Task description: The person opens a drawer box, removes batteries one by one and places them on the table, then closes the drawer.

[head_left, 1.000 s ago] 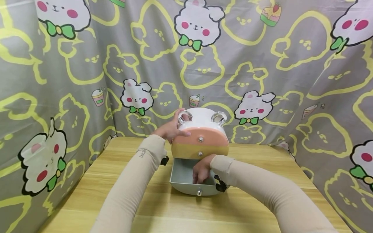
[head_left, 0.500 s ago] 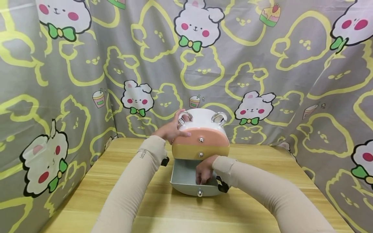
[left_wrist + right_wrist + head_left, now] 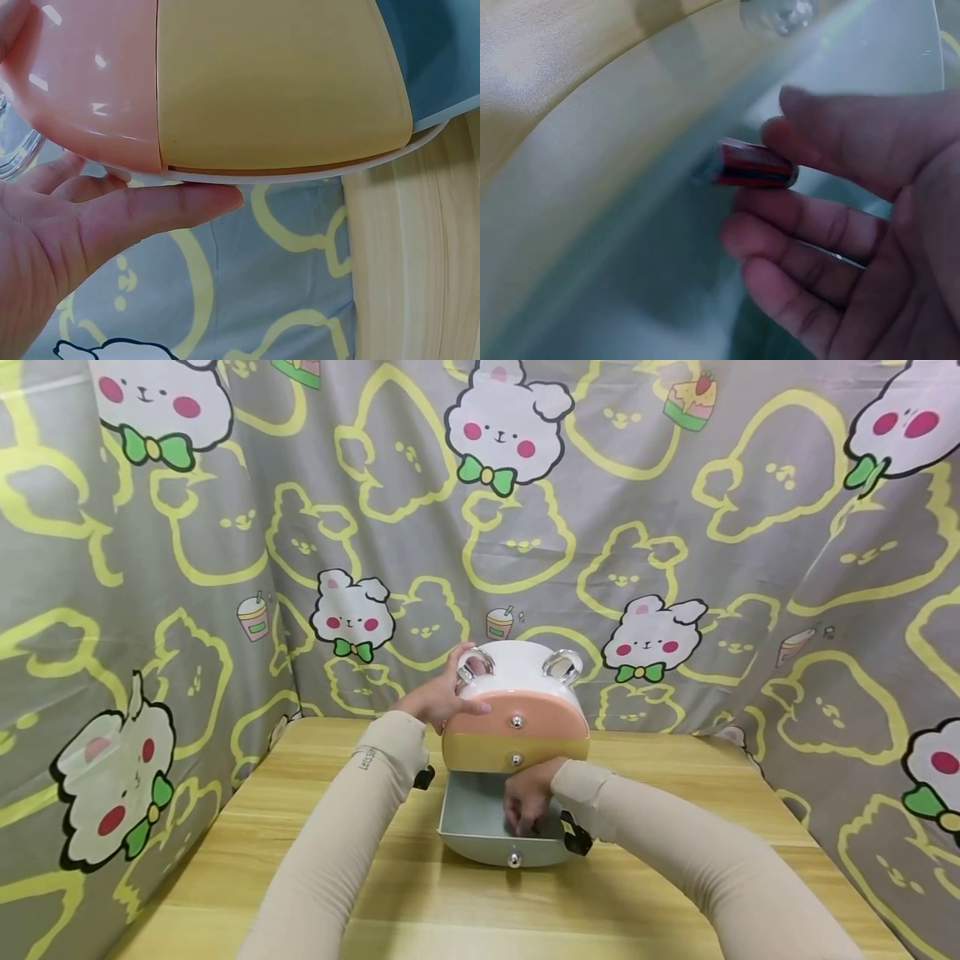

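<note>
A small rounded drawer cabinet (image 3: 517,664) with a white shell and clear ear-shaped loops stands mid-table. My left hand (image 3: 435,700) grips its left side, thumb on the edge of the pink drawer (image 3: 487,718). In the left wrist view, the fingers (image 3: 180,210) lie along the shell, some tips hidden behind it. The grey-blue bottom drawer (image 3: 468,852) is pulled out, and my right hand (image 3: 527,793) reaches into it. The right wrist view shows that hand pinching one end of a red and black battery (image 3: 754,165) between its fingertips, close to the drawer's front wall.
The yellow middle drawer (image 3: 480,752) is closed just above the right hand. Silver knobs (image 3: 514,860) stick out from the drawer fronts. The wooden table (image 3: 300,827) ends at grey curtains (image 3: 420,552) with bunny prints at the back and both sides.
My right hand has shifted slightly to the right inside the drawer. The left hand keeps its place on the cabinet, which stands as before.
</note>
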A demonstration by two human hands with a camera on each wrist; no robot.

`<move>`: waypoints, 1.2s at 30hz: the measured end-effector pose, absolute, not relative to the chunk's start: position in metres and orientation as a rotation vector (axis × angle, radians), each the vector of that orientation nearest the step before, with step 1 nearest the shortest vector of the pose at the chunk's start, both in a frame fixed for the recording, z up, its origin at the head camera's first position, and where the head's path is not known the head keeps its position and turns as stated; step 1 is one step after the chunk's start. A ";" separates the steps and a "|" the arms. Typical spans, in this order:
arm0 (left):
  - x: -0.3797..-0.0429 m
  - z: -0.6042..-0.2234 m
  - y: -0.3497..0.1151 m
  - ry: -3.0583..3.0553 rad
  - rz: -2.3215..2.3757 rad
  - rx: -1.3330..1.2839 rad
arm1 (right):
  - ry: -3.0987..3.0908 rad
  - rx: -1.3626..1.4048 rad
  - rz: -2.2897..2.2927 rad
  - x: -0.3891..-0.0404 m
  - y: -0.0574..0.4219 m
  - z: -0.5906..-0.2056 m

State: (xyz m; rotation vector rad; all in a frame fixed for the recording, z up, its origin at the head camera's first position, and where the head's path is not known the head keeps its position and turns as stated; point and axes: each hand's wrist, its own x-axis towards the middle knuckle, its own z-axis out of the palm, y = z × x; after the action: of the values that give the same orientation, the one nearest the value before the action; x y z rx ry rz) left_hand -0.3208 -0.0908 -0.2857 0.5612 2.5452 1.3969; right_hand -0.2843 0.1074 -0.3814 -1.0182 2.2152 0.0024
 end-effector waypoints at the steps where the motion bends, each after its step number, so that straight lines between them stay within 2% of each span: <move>1: -0.321 -0.286 -0.091 2.544 1.398 0.557 | 2.217 -1.027 -0.011 -0.284 0.108 -0.381; 8: -0.321 -0.284 -0.090 2.571 1.372 0.569 | 2.253 -1.093 -0.052 -0.280 0.111 -0.375; 19: -0.320 -0.283 -0.089 2.537 1.398 0.564 | 2.438 -1.008 -0.031 -0.277 0.122 -0.367; 36: -0.320 -0.283 -0.089 2.604 1.345 0.576 | 2.455 -0.994 -0.383 -0.266 0.133 -0.368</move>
State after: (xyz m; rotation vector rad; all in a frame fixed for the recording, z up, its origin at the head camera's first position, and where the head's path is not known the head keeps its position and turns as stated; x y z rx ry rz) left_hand -0.3202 -0.0894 -0.2828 0.5758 2.6039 1.3455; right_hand -0.2656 0.1327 -0.3679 -0.9941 2.4553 -0.3826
